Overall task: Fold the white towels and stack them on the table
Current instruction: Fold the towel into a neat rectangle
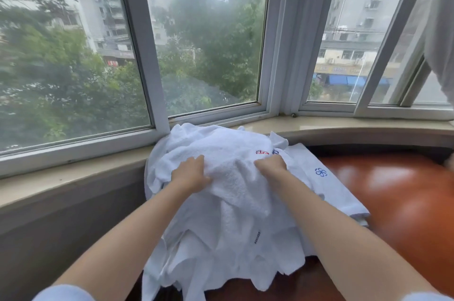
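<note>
**Towels mostly unfolded, folding barely begun**

Towels point(221, 202) lie in a loose white heap on the left end of the reddish-brown desk point(405, 202), pushed up against the windowsill point(73, 177) at about 12 o'clock from the person. The heap is rumpled, with ragged edges spilling over the desk's near side toward 6 o'clock. At about 2 o'clock from the heap's middle, one flatter towel with a blue emblem point(321, 172) sticks out from under the pile; whether it is a folded piece I cannot tell.

Both hands are on the top towel point(233, 153). The left hand point(191, 172) has its fingers curled into the cloth at 10 o'clock of the heap's crown; the right hand point(271, 165) bunches the cloth in its fingers at 2 o'clock, just below a red emblem point(262, 152).

By my reading, no neat stack shows yet. The top towel is only being picked out, so nearly all folding and stacking remains.
</note>
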### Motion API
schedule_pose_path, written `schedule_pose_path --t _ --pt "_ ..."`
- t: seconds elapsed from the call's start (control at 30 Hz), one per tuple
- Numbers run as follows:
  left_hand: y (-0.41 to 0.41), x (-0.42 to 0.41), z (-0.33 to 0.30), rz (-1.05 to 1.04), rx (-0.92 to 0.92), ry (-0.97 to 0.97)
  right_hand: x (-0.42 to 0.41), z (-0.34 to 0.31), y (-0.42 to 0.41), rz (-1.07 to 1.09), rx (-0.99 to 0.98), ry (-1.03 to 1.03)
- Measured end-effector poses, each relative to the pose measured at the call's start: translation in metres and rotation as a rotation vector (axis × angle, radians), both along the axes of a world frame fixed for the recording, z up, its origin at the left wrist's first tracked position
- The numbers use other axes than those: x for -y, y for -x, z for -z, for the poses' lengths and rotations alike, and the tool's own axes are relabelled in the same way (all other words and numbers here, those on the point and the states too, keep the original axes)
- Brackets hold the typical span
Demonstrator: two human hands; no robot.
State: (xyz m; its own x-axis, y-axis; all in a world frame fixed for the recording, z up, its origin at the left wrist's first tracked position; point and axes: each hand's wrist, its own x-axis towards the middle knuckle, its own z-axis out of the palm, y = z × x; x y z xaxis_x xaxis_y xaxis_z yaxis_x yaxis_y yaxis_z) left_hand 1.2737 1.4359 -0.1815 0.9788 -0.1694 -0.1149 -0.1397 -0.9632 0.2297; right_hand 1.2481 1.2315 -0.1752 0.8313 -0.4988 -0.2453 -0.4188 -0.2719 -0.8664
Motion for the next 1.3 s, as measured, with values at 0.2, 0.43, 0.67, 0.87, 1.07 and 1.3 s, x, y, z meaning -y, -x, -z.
schedule_pose_path --t 0.2,0.43,0.67,0.87,1.07,1.3 --pt "-0.023 -0.013 -0.001 -0.096 0.075 0.312 -0.035 -0.083 -0.008 -0.156 0.758 -0.217" --pt "-0.04 -0.023 -0.044 -0.258 0.38 0.742 -0.027 -0.085 -0.005 -0.133 0.656 -0.068" --pt "0.013 -0.017 -0.137 0.398 -0.027 1.502 -0.041 -0.042 0.012 -0.327 0.541 -0.173" --pt "0.036 -0.043 -0.087 0.558 -0.43 1.319 -0.047 -0.039 0.032 -0.632 0.5 0.001" --pt "0.029 -0.059 -0.041 0.181 -0.184 1.219 -0.037 -0.037 0.054 -0.197 0.792 -0.126" --pt "0.016 -0.009 -0.049 0.045 0.323 0.793 -0.001 -0.07 0.053 -0.003 0.966 -0.018"
